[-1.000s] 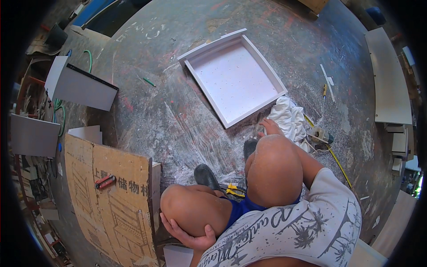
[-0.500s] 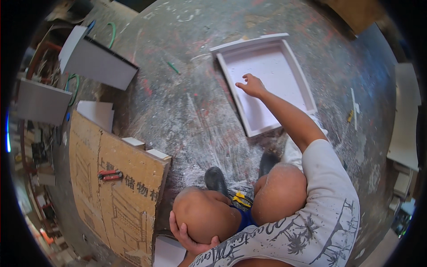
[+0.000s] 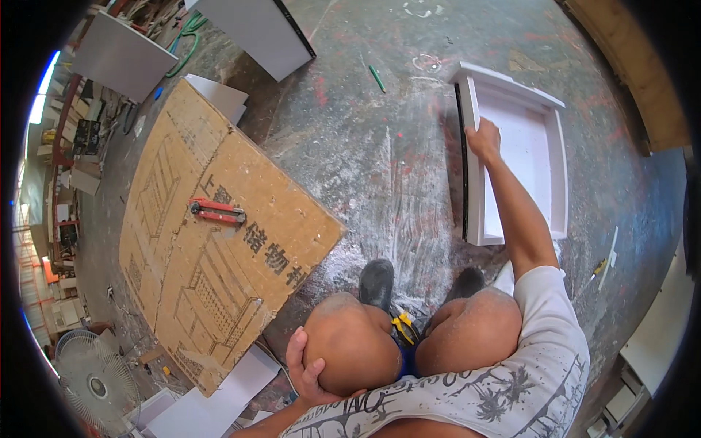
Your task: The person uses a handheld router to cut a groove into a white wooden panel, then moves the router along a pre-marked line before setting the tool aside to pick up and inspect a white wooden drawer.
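Observation:
A white drawer (image 3: 517, 182), shaped like a shallow open box, lies on the floor ahead and to the right, with a dark strip along its left outer side. My right hand (image 3: 485, 139) is closed over the drawer's left wall, thumb outside and fingers inside. My left hand (image 3: 310, 376) rests on my left knee, fingers and thumb apart, with no object in it. Between my thighs lies a tool with yellow-and-black handles, like pliers (image 3: 404, 326).
Printed cardboard (image 3: 241, 270) at left bears a red utility knife (image 3: 217, 211). White panels (image 3: 124, 57), a green hose (image 3: 188, 38) and a fan (image 3: 96, 387) are beyond it. A green pen-like stick (image 3: 377, 79) and a yellow-handled tool (image 3: 600, 267) lie on the dusty floor.
My right hand has gone from hovering open above the drawer to gripping its left wall. The view has swung left. My left hand stays on the knee.

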Demonstrator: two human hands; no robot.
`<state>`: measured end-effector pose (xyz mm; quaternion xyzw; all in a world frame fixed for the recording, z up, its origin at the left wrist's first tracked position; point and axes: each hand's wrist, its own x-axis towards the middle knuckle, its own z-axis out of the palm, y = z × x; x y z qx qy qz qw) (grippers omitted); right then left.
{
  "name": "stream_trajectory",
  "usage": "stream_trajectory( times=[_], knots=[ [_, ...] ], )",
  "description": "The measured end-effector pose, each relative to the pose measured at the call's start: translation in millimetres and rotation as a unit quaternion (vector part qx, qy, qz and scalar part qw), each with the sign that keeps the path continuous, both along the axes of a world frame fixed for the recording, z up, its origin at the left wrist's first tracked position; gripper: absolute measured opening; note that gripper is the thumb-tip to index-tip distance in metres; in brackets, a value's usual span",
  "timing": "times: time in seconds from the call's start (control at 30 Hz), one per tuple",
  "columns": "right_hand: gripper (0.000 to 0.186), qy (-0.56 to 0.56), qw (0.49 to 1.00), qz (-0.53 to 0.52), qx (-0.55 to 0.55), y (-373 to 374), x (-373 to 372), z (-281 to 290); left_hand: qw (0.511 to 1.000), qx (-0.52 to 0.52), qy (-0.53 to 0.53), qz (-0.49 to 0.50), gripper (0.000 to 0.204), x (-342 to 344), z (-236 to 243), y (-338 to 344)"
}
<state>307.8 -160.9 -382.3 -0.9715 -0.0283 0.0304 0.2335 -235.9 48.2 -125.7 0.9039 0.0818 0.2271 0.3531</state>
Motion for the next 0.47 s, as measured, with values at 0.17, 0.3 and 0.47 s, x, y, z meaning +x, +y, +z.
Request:
stream_trajectory(
  times=[0.17, 0.3, 0.47],
  knots=[
    [0.038, -0.017, 0.983, 0.061, 0.172, -16, -23, 96, 0.999, -0.031, -0.032, -0.02, 0.092, -11, -3, -2],
    [0.032, -0.036, 0.943, 0.115, 0.311, -15, -71, 163, 0.997, -0.019, -0.027, -0.074, 0.093, -16, 6, -1],
    [0.044, -0.145, 0.891, 0.201, 0.379, -27, -136, 202, 0.995, -0.003, -0.005, -0.099, 0.096, -27, 9, -8]
  ],
)
